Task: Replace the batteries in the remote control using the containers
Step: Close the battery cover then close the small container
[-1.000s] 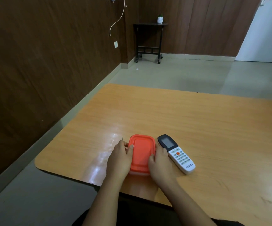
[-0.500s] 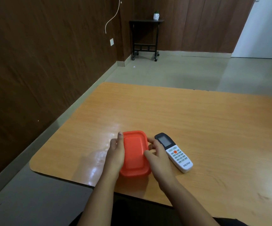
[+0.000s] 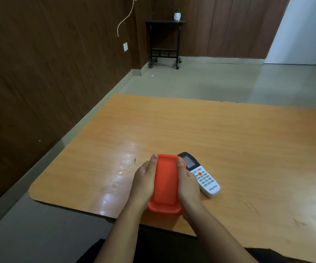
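Left hand and right hand clasp inward, thumbs extended forward, forearms converging.

On the table, the container sits between the left hand and right hand; the remote lies just right of it

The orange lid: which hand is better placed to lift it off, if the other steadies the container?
Probably the right hand: its thumb already lies over the orange lid near the far corner. The left hand clasps the opposite side, suited to steadying. The remote lies beside the right hand.
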`<state>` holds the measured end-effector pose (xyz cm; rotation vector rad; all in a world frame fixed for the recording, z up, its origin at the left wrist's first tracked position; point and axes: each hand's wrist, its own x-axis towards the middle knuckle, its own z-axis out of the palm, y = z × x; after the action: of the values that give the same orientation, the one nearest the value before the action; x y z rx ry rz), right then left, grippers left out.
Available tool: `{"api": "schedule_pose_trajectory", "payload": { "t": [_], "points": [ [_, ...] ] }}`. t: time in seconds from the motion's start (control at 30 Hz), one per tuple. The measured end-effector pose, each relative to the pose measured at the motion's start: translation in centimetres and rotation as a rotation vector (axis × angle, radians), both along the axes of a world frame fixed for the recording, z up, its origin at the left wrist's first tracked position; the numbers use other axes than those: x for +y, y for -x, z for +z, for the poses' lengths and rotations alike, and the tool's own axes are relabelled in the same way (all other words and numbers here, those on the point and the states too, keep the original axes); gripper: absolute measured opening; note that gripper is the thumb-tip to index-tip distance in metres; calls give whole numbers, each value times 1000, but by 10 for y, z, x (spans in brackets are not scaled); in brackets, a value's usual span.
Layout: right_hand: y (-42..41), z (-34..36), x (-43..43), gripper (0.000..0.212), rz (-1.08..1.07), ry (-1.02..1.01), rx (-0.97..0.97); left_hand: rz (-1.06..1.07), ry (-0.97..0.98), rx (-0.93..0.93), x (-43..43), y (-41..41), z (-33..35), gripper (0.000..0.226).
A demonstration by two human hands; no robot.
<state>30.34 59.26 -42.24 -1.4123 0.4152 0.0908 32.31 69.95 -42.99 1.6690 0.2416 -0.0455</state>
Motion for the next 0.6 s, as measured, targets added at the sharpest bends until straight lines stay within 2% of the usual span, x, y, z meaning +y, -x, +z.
{"api": "schedule_pose_trajectory", "payload": {
  "t": [0.17, 0.27, 0.33, 0.43, 0.6],
  "points": [
    [-4, -3, 1, 52, 29, -76, 45, -16, -43, 43, 3, -2, 0, 59],
    [-6, 2, -2, 39, 5, -204, 84, -19, -283, -64, 10, -1, 5, 48],
    [-7, 9, -6, 32, 10, -305, 123, -85, -332, -106, 15, 4, 7, 62],
    [-8, 10, -7, 46, 58, -318, 151, -175, -342, -125, 23, 12, 5, 87],
    [-4, 9, -1, 48, 197, -256, 144, -124, -530, -167, 45, 13, 10, 86]
  ]
}}
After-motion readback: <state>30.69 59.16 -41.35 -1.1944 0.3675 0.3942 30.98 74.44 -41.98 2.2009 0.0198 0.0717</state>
